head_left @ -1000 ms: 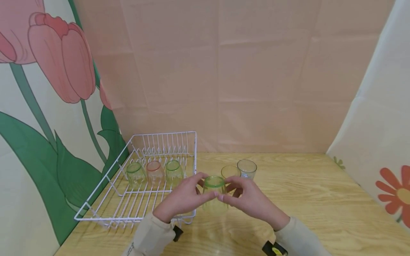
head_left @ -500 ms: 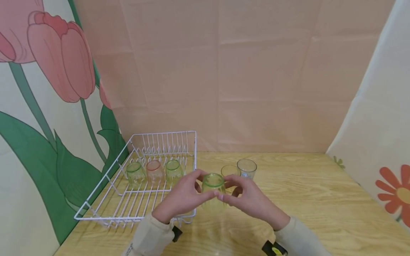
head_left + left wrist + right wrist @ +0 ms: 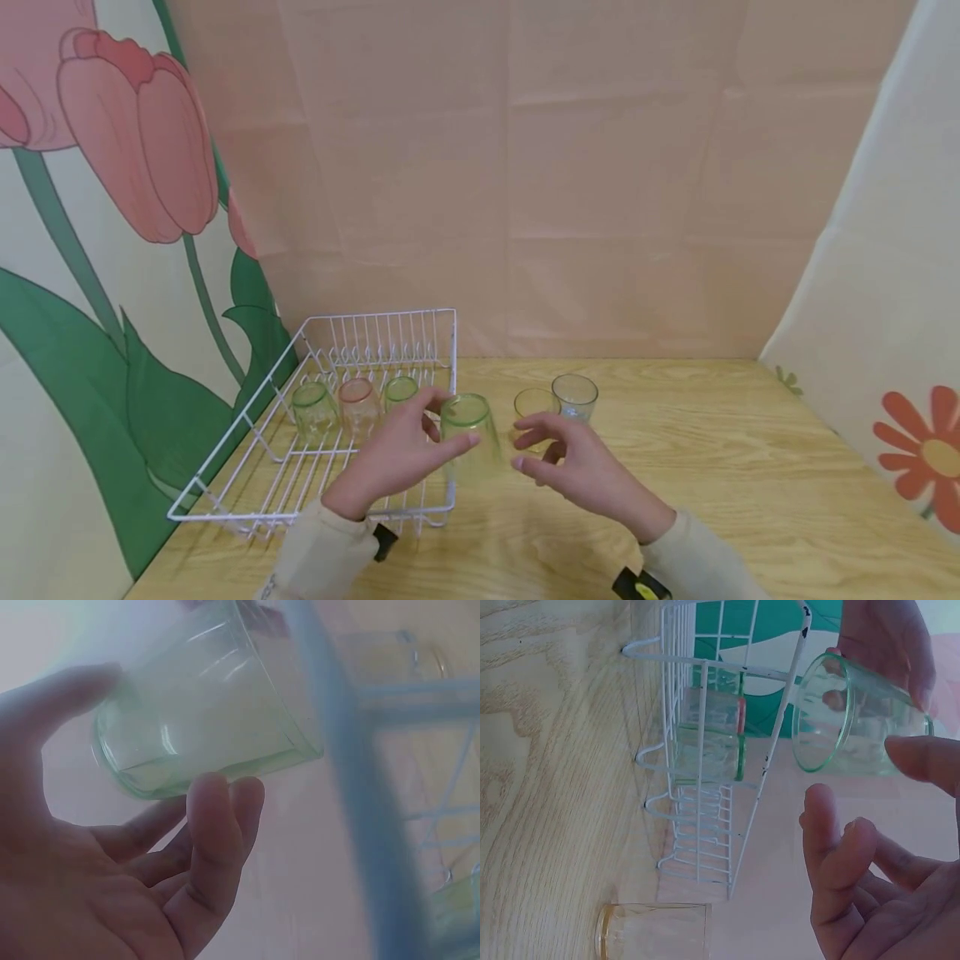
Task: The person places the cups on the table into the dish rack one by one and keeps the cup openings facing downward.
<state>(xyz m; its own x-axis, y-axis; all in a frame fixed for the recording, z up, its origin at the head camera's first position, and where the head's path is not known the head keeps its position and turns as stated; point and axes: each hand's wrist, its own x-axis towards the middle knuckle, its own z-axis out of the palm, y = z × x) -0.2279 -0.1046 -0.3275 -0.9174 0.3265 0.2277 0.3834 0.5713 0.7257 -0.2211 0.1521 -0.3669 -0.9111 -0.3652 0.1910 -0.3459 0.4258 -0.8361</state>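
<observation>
My left hand (image 3: 393, 457) grips a green-tinted drinking glass (image 3: 471, 442) between thumb and fingers, base up, above the table by the rack's right side. In the left wrist view the glass (image 3: 202, 712) lies between the thumb and the curled fingertips. My right hand (image 3: 588, 475) is apart from it, just to its right, with fingers loosely bent and nothing between them. The right wrist view shows the glass's open mouth (image 3: 821, 712) facing the table. A white wire dish rack (image 3: 300, 492) holds a row of upturned glasses: green (image 3: 315, 417), pink (image 3: 360, 408) and green (image 3: 401, 388).
Behind my right hand stand a yellowish glass (image 3: 534, 402) and a grey-tinted glass (image 3: 576, 396), mouths up on the wooden table (image 3: 712, 450). A pink cloth (image 3: 615, 183) hangs at the back. Flower-printed cloths close off the left and right sides.
Both hands were holding the green glass. The right hand has let go and stayed nearly in place, while the left hand has carried the glass left toward the rack.
</observation>
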